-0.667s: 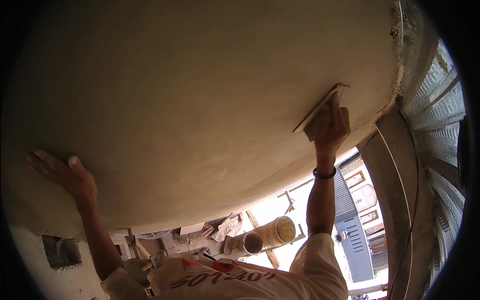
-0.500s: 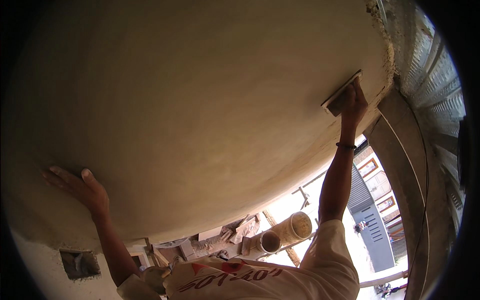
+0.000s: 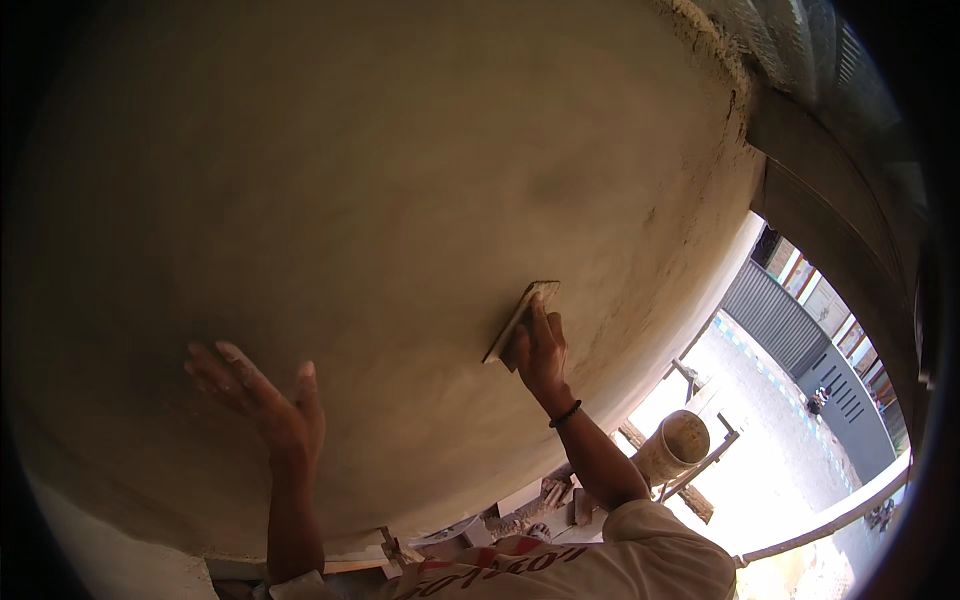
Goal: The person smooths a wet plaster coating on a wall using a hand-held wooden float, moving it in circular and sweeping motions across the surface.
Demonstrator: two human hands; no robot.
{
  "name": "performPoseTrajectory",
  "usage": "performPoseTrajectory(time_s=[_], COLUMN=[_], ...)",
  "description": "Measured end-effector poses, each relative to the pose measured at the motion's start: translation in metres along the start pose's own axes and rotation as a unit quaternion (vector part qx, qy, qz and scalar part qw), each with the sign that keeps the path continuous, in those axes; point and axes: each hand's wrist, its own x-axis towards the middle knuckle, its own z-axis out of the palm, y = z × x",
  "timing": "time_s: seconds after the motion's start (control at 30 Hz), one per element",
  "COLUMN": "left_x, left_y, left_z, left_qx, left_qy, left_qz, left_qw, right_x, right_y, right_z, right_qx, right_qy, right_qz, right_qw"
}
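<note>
My right hand [image 3: 540,350] grips a flat rectangular trowel [image 3: 521,318], its blade against a broad grey-beige plastered wall [image 3: 400,180] that fills most of the view. To its left, my left hand [image 3: 262,410] has its fingers spread, palm toward the plaster, at or very near the surface; I cannot tell if it presses. The rough, crumbly upper-right edge [image 3: 720,45] of the plaster lies above the trowel.
At right are a dark beam [image 3: 830,190] and corrugated sheeting [image 3: 820,50]. Below right, a dirty bucket [image 3: 672,450] stands by wooden poles [image 3: 820,525], with a sunlit street [image 3: 760,400] and grey gate [image 3: 755,315] beyond. Rubble and boards [image 3: 550,505] lie below.
My right hand with the trowel has moved left and down, away from the plaster's rough edge. My left hand appears farther right, closer to it. The whole view has also shifted.
</note>
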Motion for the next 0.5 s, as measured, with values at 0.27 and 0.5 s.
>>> performPoseTrajectory(time_s=[0.27,0.5], left_x=[0.089,0.128], left_y=[0.163,0.252], left_z=[0.051,0.103], left_qx=[-0.065,0.043], left_qy=[-0.143,-0.080], left_qz=[0.335,0.455], left_qw=[0.929,0.886], right_x=[-0.003,-0.004], right_y=[-0.003,0.009], right_z=[-0.007,-0.010], right_qx=[0.029,0.036], right_qy=[-0.053,-0.060], right_qz=[0.030,0.031], right_qw=[0.998,0.997])
